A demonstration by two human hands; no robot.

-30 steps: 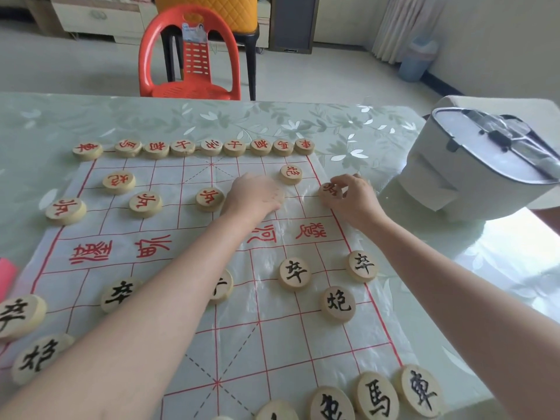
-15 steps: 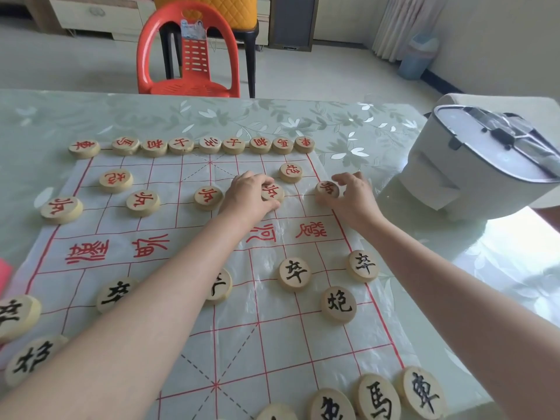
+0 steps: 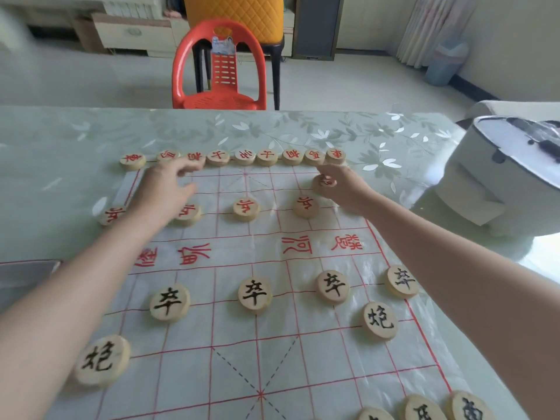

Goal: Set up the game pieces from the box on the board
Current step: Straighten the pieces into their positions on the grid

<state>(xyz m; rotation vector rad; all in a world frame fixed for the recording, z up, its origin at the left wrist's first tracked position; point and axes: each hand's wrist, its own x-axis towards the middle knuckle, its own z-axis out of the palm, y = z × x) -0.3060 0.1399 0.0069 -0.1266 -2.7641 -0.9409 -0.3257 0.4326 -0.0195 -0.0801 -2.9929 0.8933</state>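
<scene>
Setup looks nearly finished: at the xiangqi board's (image 3: 272, 344) far edge, the right hand (image 3: 345, 187) pinches a red piece (image 3: 323, 182) while the left hand (image 3: 163, 189) hovers, fingers loosely spread.

river band of board (image 3: 248, 253) open mid-table; red piece row (image 3: 244, 157) walls the far edge; white appliance (image 3: 485, 192) crowds the right side.

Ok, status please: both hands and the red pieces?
Left hand open over the board, far left. Right hand pinches a red piece. Nothing in the way.
</scene>
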